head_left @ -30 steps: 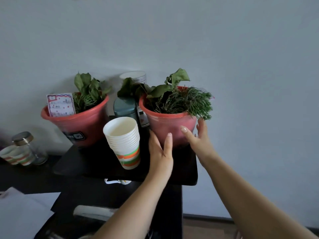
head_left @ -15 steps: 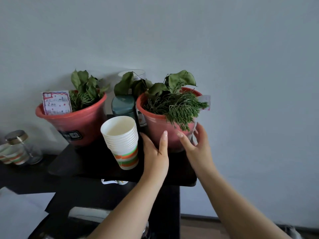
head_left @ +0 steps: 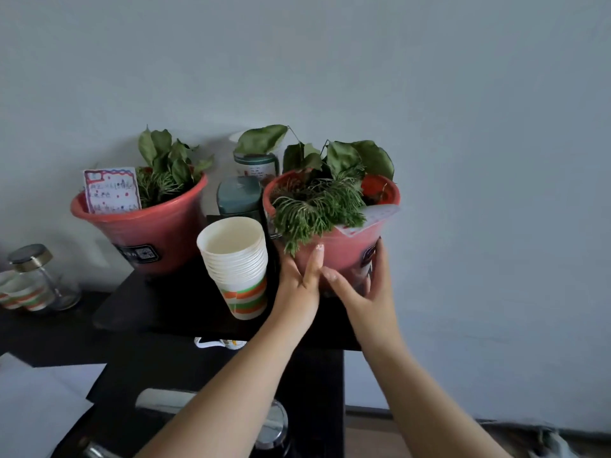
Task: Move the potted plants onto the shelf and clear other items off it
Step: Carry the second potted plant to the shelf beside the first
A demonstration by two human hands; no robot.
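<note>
Fingers [head_left: 314,263] of the left hand [head_left: 297,292] lie straight against the front wall of the right potted plant [head_left: 334,246]; the right hand [head_left: 367,299] cups its right side, fingers spread around the wall. This pot stands at the right end of the black shelf [head_left: 172,305]. Just left stands a paper cup stack [head_left: 236,259], then the left potted plant [head_left: 145,226].

home or office corner | black shelf [head_left: 172,312] | paper cups [head_left: 236,259] | plain wall [head_left: 463,127]
</note>
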